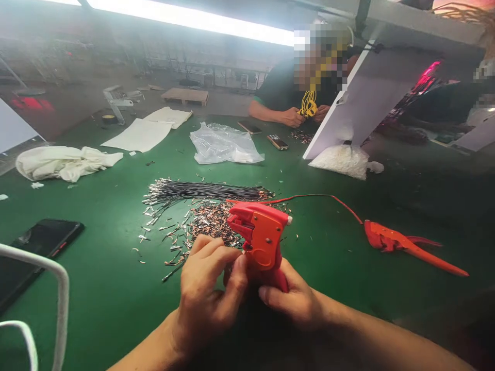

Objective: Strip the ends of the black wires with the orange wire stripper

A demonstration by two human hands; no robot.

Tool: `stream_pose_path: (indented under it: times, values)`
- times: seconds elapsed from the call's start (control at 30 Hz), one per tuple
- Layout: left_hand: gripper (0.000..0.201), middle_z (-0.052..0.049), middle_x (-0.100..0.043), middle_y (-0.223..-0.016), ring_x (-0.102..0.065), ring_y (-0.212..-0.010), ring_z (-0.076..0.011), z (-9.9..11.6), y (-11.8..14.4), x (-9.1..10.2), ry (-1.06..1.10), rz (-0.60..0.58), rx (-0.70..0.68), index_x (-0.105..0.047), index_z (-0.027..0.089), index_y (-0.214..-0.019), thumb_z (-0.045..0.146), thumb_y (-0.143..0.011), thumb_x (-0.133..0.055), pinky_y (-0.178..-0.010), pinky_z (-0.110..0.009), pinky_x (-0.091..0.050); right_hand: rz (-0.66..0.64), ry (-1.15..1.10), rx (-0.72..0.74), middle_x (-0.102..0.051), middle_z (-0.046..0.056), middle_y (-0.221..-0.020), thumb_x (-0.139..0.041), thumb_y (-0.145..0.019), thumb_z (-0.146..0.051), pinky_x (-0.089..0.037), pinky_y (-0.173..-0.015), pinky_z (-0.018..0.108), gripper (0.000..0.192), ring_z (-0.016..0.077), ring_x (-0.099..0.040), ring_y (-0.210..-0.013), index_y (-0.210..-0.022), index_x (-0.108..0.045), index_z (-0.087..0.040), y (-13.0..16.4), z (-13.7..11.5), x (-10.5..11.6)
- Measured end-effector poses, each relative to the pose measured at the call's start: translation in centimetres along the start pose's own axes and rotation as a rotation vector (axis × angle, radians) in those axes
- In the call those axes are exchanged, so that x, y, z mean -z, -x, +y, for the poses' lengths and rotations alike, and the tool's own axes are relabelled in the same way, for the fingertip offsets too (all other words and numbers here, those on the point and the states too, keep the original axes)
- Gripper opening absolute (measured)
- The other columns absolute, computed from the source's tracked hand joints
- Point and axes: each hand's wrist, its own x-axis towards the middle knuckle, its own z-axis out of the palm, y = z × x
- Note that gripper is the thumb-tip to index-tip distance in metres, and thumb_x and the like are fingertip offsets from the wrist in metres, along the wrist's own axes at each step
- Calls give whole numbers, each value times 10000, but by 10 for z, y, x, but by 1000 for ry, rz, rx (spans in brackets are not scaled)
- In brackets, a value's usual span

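Observation:
My right hand [292,299] is wrapped round the handle of a red and orange wire stripper [266,239], whose head points up and to the left. Close beside its lower front, the thumb and fingers of my left hand [212,288] are pinched together; what they hold is too small or hidden to make out. Just beyond both hands lies a loose heap of short wire pieces with copper and silver ends [211,221]. Behind that heap stretches a bundle of black wires [209,190] with silvery terminals at its left end.
On the green table [328,288] lie a second red tool [410,245] with a red cord, a black phone [42,247], a clear plastic bag [224,144], white cloth [65,161] and papers [141,133]. White tubing [62,293] rises at left. Across the table, a co-worker's hands [294,117] hold yellow cable.

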Motion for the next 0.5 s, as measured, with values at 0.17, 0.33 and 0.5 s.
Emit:
stream_pose_path:
  times: [0.17, 0.33, 0.5]
  values:
    - [165, 54, -513, -567, -418, -530, -98, 2, 0, 0, -28, 11, 3, -536, 187, -756, 55, -853, -515, -592, -297, -353, 19, -70, -73, -538, 16, -758, -616, -882, -437, -426, -662, 266, 276, 131, -466, -672, -882, -559, -167, 0, -3, -2]
    - [172, 63, -522, -567, -425, -513, -90, 4, -2, 0, -64, 29, 31, -536, 189, -738, 60, -851, -522, -581, -284, -368, 94, -91, -138, -472, -21, -631, -630, -876, -487, -388, -506, 226, 354, 99, -436, -531, -807, -528, -156, 0, 0, -4]
    - [168, 67, -566, -567, -463, -499, -89, 3, -1, -2, -91, 16, 44, -547, 195, -741, 74, -855, -528, -578, -279, -386, 165, -100, -176, -459, -44, -521, -628, -859, -550, -350, -381, 190, 425, 78, -423, -404, -751, -506, -157, 3, 5, -9]
